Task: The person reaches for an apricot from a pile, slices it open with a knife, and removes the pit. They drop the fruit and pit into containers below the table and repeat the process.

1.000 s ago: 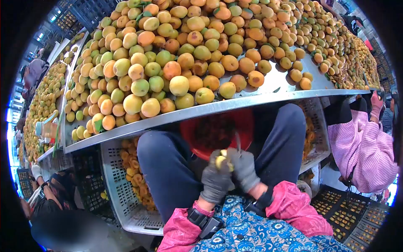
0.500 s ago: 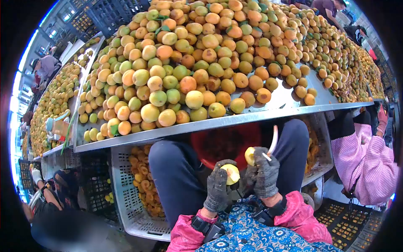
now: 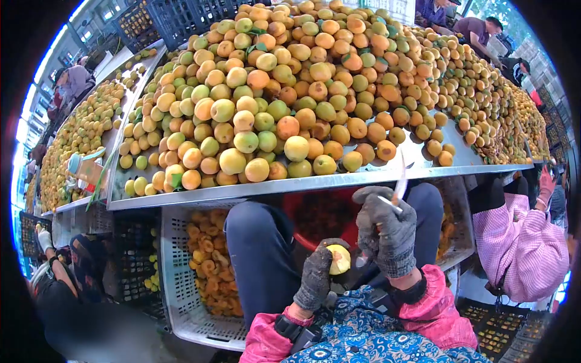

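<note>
My left hand (image 3: 313,279), in a dark grey glove, is closed on a cut fruit half (image 3: 339,259) whose pale inner face shows. To its right and higher, my right hand (image 3: 387,233), gloved the same way, is wrapped round a knife with a pale handle or blade (image 3: 401,181) sticking up past the fingers. A small metallic piece shows below that hand's fingers; what it belongs to is unclear. Beneath and behind both hands, between the knees, lies a red basin (image 3: 348,233) with dark orange contents.
A metal table (image 3: 254,186) bears a large heap of apricot-like fruit (image 3: 242,109). White crates (image 3: 181,290) of cut fruit flank my legs. A co-worker in a pink checked top (image 3: 520,242) sits at right; other people are at left and back right.
My right hand has risen, and the yellow fruit piece seen at its fingers no longer shows there. My left hand has lowered slightly with its fruit. The view has shifted a little.
</note>
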{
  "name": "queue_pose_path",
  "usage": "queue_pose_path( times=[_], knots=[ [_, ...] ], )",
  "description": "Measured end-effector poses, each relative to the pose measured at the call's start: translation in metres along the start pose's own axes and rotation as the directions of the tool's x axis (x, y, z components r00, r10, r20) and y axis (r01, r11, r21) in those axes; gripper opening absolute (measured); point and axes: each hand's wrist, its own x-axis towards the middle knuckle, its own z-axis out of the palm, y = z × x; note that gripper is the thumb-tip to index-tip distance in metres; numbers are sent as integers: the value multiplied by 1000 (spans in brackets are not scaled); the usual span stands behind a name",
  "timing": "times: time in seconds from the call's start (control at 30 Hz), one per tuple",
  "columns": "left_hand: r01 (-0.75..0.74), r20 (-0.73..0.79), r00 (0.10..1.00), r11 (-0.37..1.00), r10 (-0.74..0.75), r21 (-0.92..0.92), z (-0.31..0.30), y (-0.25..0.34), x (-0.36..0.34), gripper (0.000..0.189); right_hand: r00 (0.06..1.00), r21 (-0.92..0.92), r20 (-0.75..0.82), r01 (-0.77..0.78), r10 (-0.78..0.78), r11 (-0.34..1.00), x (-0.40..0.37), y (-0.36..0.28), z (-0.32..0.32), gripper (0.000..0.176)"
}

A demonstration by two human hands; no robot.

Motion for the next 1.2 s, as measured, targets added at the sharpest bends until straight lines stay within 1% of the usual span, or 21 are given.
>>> queue_pose_path(
  times=[0.07, 0.13, 0.2, 0.23, 0.27, 0.3, 0.37, 0.43, 0.47, 0.53, 0.6, 0.67, 0.7, 0.73, 0.8, 0.83, 0.87, 0.93, 0.97, 1.07, 1.2],
  knots=[
    [-96, -46, 994, 988, 102, 119, -2, 0, 3, 55, 998, -207, 15, -52, 57, 977, -1, 4, -8, 21],
    [-126, -26, 991, 970, 134, 206, -1, 10, 4, 59, 992, -398, 82, -60, 101, 916, 1, 18, -27, 19],
    [-140, -6, 989, 947, 148, 290, -1, 7, 5, 64, 969, -563, 246, 139, 4, 814, -6, 32, -35, 22],
    [-120, -19, 991, 960, 129, 252, -4, -1, 4, 66, 941, -644, 266, 12, 209, 765, -11, 23, -33, 27],
    [-100, -33, 993, 971, 109, 217, -6, -5, 4, 70, 945, -647, 320, 171, 62, 743, -12, 43, -43, 30],
    [-100, -27, 994, 991, 102, 89, -3, -5, 6, 71, 957, -675, 272, 118, 97, 728, -14, 48, -45, 30],
    [-42, -48, 998, 994, 47, 97, -4, -7, 6, 68, 968, -696, 215, 57, 131, 716, -20, 54, -48, 31],
    [8, -72, 997, 995, 0, 101, -2, -8, 8, 66, 983, -611, 171, 49, 71, 790, -25, 60, -52, 32],
    [-8, -137, 990, 977, 38, 214, -1, -10, 8, 58, 984, -606, 165, 42, 74, 794, -27, 65, -53, 32],
    [-22, -243, 960, 900, 141, 435, 1, -11, 10, 44, 972, -684, 226, 203, -62, 701, -25, 74, -55, 34],
    [-17, -297, 945, 932, 133, 363, -2, -25, 10, 40, 971, -695, 236, 184, -21, 695, -24, 69, -57, 32],
    [-41, -407, 911, 995, 72, 86, 0, -24, 10, 38, 985, -603, 137, 0, 104, 797, -25, 66, -58, 28],
    [21, -425, 901, 987, -87, -157, -3, -23, 12, 37, 986, -615, 122, -19, 118, 789, -26, 65, -60, 23],
    [17, -430, 899, 988, -81, -151, -4, -22, 13, 37, 985, -609, 128, -17, 119, 793, -26, 63, -62, 23],
    [-53, -313, 950, 981, -7, -184, -3, -19, 14, 48, 915, -495, 110, -289, 388, 820, -28, 61, -66, 22],
    [-59, -296, 955, 981, 1, -187, -3, -21, 15, 49, 883, -393, 141, -365, 448, 844, -30, 60, -65, 28],
    [-58, -296, 955, 981, 1, -185, -4, -25, 16, 49, 883, -391, 142, -366, 448, 845, -30, 65, -68, 28],
    [7, -376, 924, 985, -72, -170, -9, -35, 15, 49, 915, -598, 245, -118, 321, 793, -28, 72, -71, 36],
    [34, -363, 922, 961, -135, -273, -15, -40, 13, 50, 901, -599, 275, -111, 334, 793, -29, 70, -71, 40],
    [-23, -382, 919, 957, -94, -290, -6, -37, 14, 53, 893, -567, 276, -147, 356, 811, -30, 73, -69, 41],
    [9, -380, 918, 963, -115, -269, 2, -25, 11, 57, 887, -539, 273, -181, 374, 823, -29, 70, -65, 43]
  ],
)
